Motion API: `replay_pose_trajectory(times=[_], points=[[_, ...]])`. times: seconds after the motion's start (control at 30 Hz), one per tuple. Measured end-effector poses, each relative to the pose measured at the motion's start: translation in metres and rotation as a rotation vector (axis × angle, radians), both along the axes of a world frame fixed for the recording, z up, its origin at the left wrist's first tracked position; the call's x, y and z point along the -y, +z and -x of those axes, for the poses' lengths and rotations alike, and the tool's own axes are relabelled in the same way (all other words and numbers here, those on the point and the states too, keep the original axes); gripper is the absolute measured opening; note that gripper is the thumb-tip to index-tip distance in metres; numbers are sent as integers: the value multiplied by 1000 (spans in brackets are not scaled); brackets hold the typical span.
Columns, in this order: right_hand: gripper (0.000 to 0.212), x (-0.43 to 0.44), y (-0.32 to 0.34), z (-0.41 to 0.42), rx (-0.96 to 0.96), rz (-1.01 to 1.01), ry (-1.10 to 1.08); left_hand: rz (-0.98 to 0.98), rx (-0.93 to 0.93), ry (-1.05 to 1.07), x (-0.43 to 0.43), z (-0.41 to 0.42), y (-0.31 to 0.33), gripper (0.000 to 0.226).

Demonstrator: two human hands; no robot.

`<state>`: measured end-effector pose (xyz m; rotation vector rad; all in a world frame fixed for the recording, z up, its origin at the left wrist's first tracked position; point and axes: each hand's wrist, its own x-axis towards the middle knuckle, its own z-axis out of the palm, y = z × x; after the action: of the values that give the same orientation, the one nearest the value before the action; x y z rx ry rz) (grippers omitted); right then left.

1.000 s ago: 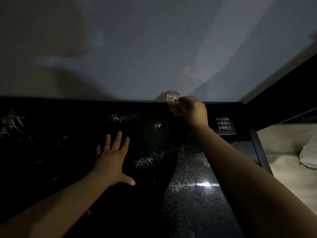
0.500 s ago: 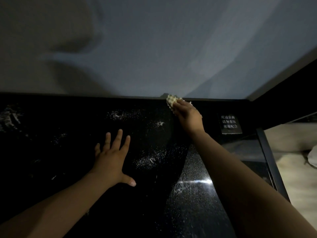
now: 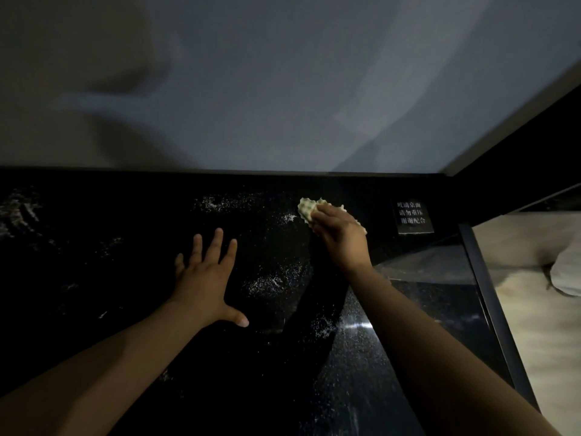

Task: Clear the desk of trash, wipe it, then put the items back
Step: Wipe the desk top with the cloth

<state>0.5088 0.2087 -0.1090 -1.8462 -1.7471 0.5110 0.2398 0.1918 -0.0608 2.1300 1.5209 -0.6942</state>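
Black desk point(image 3: 103, 253): back edge against wall point(image 3: 283, 89), dusty open surface to the left. Waffle cloth point(image 3: 306, 209): near that edge, gripped under my right hand point(image 3: 341, 237), protruding past the fingertips. Left hand point(image 3: 204, 278): flat, fingers spread, holding nothing.

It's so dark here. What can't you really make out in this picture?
- The cloth: head view, mostly covered by the right hand holding it.
- The desk, far left: head view, lost in darkness; only faint pale smears show.
- A pale object beside the desk: head view, cut off by the right edge.
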Motion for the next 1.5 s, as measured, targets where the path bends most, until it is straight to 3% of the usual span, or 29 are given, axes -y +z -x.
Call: replay_pose_trajectory(times=[0.5, 0.83, 1.5], points=[[27, 77, -5, 11, -15, 0, 5, -5, 25, 3, 1, 1, 2, 144], [25, 113, -2, 19, -62, 15, -24, -9, 112, -41, 52, 14, 7, 128], [26, 217, 5, 47, -59, 57, -94, 23, 3, -81, 100, 20, 1, 145]])
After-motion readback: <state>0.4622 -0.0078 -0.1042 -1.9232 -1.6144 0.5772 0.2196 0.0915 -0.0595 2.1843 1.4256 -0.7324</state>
